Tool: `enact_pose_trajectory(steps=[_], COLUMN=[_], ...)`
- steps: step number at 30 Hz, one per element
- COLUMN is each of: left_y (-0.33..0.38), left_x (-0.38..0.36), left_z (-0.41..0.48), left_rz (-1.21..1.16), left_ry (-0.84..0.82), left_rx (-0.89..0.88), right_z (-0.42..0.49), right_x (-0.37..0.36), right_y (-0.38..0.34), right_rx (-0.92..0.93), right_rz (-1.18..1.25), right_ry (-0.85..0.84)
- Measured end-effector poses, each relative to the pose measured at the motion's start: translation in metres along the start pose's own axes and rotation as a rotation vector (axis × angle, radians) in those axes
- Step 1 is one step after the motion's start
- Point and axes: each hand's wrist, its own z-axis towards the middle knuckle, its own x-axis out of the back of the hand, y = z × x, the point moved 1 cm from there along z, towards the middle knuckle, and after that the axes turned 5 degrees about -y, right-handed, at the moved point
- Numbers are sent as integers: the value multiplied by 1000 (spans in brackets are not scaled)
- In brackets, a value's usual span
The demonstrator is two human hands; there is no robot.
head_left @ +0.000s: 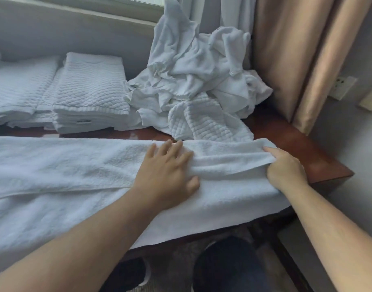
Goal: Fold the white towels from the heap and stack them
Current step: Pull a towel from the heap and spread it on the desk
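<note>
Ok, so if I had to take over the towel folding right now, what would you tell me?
Your left hand lies flat, fingers spread, pressing on the long towel.
Your right hand pinches that towel's right end.
The long towel lies along the near edge of the table. It looks folded over once lengthwise, and its near side hangs over the edge.
Done: folded towels are stacked at the back left.
Left: finish folding this one and stack it, then work through the heap at the back, by the curtain.
</note>
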Motion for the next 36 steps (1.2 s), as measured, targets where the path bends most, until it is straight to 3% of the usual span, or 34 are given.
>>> enact_pose_trajectory(steps=[3,7,11,17,22,27,30,33,36], left_y=[0,-2,-3,-5,8,8,-8,-21,-32], left_x=[0,0,-1,-3,1,24,18,17,25], left_z=[-1,0,0,-12,-20,4,18,31,41], left_rz=[19,-2,-2,-70,23,33,51,-63,-254], left_ry=[1,-16,-59,-112,-201,22,-63,-197,-150], left_rx=[-10,-164,-197,-88,-100,-25,54,108,125], right_z=[-1,-3,3,24,40,38,32,22,15], right_x=[10,40,47,-15,-15,-12,-13,-14,-23], right_y=[1,0,-22,-36,-32,-16,-16,-30,-43], right_rx=[87,96,111,-27,39,83,13,208,315], right_rz=[-96,-145,239,-211,-213,-163,-229,-68,-11], right_ry=[-205,-596,-453,-317,-212,-110,-69,-6,-116])
